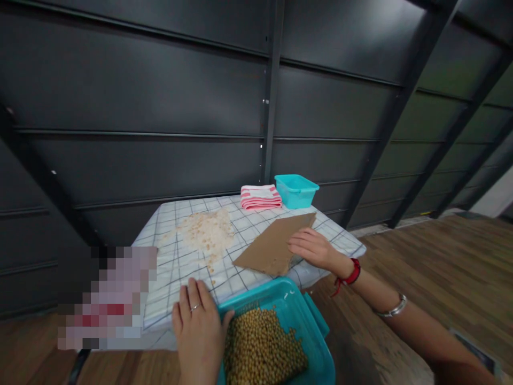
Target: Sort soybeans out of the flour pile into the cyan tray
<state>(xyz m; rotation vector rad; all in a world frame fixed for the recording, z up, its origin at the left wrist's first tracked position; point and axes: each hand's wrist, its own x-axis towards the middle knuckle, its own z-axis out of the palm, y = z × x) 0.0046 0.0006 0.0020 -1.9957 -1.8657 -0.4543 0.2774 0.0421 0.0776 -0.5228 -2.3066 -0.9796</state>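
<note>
A teal plastic basin (282, 289) at the bottom of the view holds a heap of round yellow-brown beans (264, 342), which look like soybeans. My left hand (200, 321) grips its left rim, thumb on the inner side and fingers outside. To the right, my right hand (310, 247) holds the right edge of a flat piece of brown cardboard (272, 240). That cardboard lies low over the table, just beyond the basin; my right thumb is hidden. Left of it, a pale, powdery scatter with small bits (212, 230) is spread on the checked tablecloth (160, 289).
At the table's far side sit a folded pink-and-white striped towel (260, 198) and a second teal basin (298, 195). Dark metal wall panels (160, 166) rise behind. A blurred-out patch (116, 299) covers the left table edge. Wooden floor (436, 256) extends to the right.
</note>
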